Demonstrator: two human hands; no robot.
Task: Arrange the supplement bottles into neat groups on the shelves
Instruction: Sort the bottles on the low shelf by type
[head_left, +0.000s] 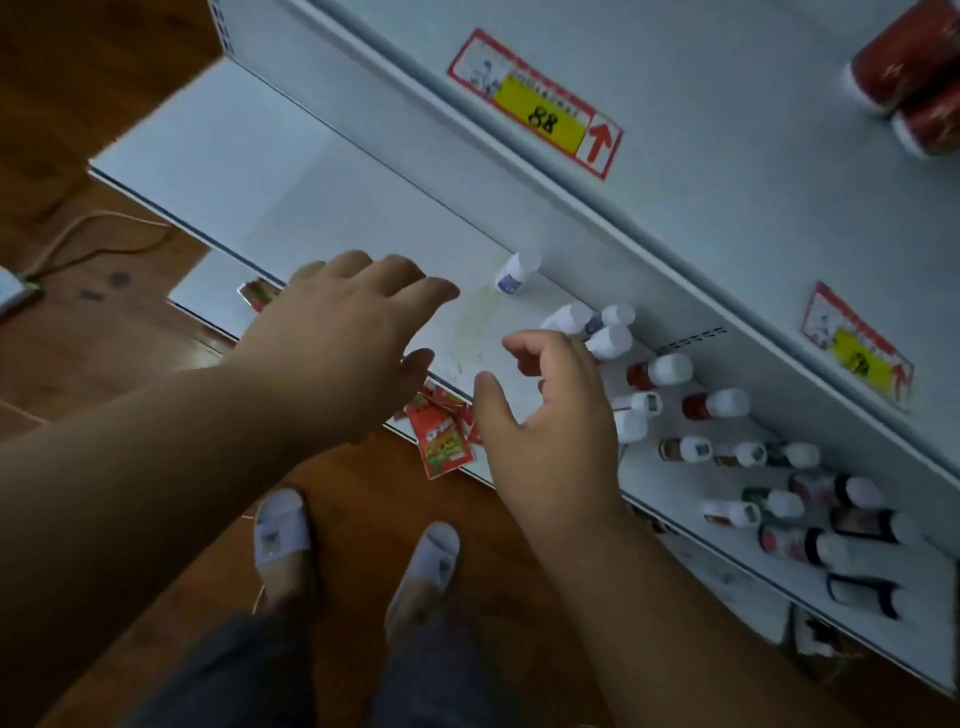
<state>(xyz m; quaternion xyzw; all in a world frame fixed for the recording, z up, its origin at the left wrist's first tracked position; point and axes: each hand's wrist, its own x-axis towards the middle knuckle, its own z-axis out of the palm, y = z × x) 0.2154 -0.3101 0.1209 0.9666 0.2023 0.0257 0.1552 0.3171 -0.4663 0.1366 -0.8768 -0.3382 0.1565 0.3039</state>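
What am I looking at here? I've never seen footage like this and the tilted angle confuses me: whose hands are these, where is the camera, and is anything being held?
There is one picture only, from a wide-angle camera worn on a person's head, looking down; that explains the tilt. No machine is involved. The left hand hovers spread over a bare part of the white shelf. The right hand reaches with loosely curled fingers toward a cluster of white-capped supplement bottles; neither hand holds anything. One bottle with a blue label stands apart, and more bottles are scattered to the right. A price tag reading 88 marks the shelf above. Below are white slippers on a wooden floor.
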